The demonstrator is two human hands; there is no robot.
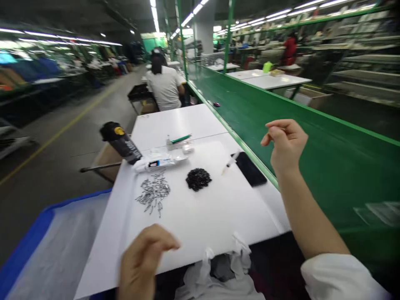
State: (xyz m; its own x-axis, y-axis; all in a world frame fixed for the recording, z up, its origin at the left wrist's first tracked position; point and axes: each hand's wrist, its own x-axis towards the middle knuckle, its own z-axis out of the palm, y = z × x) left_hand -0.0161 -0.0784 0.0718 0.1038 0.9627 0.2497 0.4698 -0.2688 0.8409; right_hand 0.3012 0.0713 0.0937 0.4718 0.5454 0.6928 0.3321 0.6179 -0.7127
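My left hand [145, 258] hovers above the near edge of a white table, slightly blurred. Its fingers curve loosely, the index finger stretched to the right, and I see nothing in them. Off to the right, my right hand [289, 143] is raised over the green conveyor belt [328, 175]. Thumb and fingers are closed together there; whatever they may hold cannot be made out. Between the hands on a white sheet [200, 225] lie a heap of small black pieces [198, 179] and a spread of thin, dark-outlined pieces [154, 192].
Behind the heaps are a white tube [156, 164], a green pen-like stick [181, 139] and a tilted black bottle [121, 143]. A syringe-like item [230, 161] touches a black phone [251, 168]. A white plastic bag [218, 275] hangs at the near edge. A person [165, 85] sits ahead.
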